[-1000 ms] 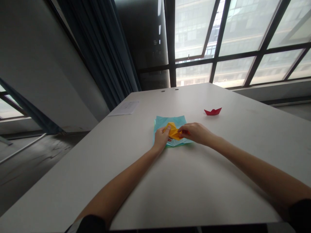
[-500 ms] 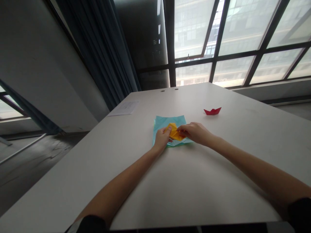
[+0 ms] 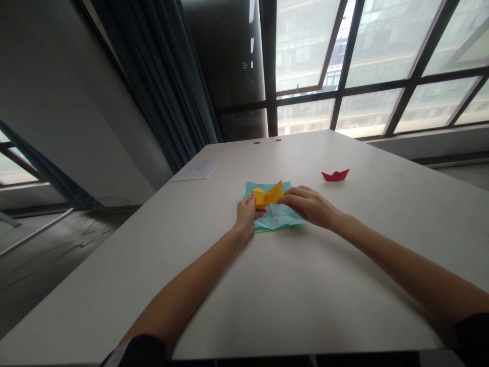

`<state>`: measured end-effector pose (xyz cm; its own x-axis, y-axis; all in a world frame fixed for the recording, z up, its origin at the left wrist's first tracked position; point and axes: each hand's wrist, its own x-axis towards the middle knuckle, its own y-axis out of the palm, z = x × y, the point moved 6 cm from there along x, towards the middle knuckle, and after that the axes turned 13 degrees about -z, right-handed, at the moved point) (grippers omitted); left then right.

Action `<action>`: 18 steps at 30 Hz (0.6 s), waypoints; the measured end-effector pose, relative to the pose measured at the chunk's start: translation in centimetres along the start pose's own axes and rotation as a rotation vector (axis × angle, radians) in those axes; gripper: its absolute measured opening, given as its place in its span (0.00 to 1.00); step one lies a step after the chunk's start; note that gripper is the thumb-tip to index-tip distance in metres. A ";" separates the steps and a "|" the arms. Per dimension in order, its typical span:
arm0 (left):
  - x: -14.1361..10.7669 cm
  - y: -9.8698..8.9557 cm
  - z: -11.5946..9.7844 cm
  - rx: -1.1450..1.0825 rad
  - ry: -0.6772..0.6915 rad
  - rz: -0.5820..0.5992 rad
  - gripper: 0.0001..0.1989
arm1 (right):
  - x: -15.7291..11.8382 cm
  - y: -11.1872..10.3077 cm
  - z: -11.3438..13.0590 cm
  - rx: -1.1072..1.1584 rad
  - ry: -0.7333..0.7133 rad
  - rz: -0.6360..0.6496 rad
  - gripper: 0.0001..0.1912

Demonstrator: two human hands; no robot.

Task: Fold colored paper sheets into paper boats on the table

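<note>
Left fingers pinch the yellow paper, its far tip now raised beside bent right fingers, their grip unclear.

Paper model over sheets, boat behind right, likely page behind left

Blue sheet partly out of sight behind yellow paper

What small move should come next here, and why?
Perhaps the right hand should ease out the left end of the yellow folded paper: its right end rises to a point, while the left end, in the left hand, looks blunter.
</note>
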<state>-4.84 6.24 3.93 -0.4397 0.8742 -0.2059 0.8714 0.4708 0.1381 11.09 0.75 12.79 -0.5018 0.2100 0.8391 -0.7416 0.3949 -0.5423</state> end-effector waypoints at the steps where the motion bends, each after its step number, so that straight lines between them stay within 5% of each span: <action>1: 0.2 -0.2 -0.2 -0.043 -0.009 -0.026 0.09 | -0.1 0.1 -0.2 0.012 0.022 0.014 0.12; 6: 1.0 -1.2 -0.8 -0.292 -0.061 -0.122 0.09 | -1.0 0.7 -1.7 0.039 0.188 0.053 0.10; 11: 1.2 -1.1 -0.7 -0.345 -0.113 -0.096 0.08 | -1.7 1.1 -3.2 0.011 0.308 0.086 0.09; 18: 0.7 -0.7 -2.2 -0.088 0.292 0.003 0.14 | -1.7 0.5 -4.3 -0.068 0.506 0.100 0.10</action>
<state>-6.26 6.77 5.82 -0.4925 0.8666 0.0801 0.8561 0.4658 0.2240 13.51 4.45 11.30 -0.2782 0.6491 0.7080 -0.6618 0.4047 -0.6310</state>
